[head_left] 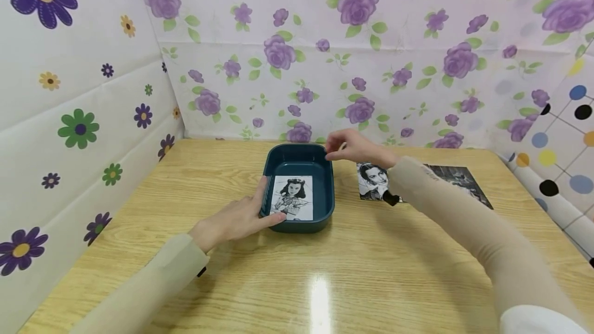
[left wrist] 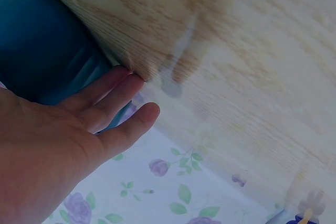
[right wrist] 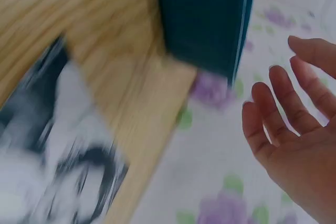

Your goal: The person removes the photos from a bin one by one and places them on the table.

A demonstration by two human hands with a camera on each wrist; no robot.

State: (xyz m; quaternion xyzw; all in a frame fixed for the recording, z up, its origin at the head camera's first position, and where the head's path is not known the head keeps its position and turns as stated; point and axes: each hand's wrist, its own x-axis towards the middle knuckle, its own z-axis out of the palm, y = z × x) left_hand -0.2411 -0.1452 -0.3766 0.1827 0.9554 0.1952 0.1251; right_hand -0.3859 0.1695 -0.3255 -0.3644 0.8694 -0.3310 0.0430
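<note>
Sitting in the middle of a wooden table (head_left: 139,210) is a dark blue tray (head_left: 325,189), and a black-and-white photo (head_left: 292,197) is lying flat inside it. Flowery walls (head_left: 325,55) are standing all around. The left hand (head_left: 236,218) is pressing straight fingers against the tray's near left side. The right hand (head_left: 355,147) is hanging over the tray's far right corner, fingers loose, holding nothing. More photos (head_left: 373,182) are lying on the table to the right.

1. A light wooden table (head_left: 325,272) with a glossy top.
2. Two black-and-white photo prints lying flat on the table's right side: a portrait (head_left: 371,180) and a darker print (head_left: 459,182).
3. Floral-patterned walls (head_left: 352,55) behind.
</note>
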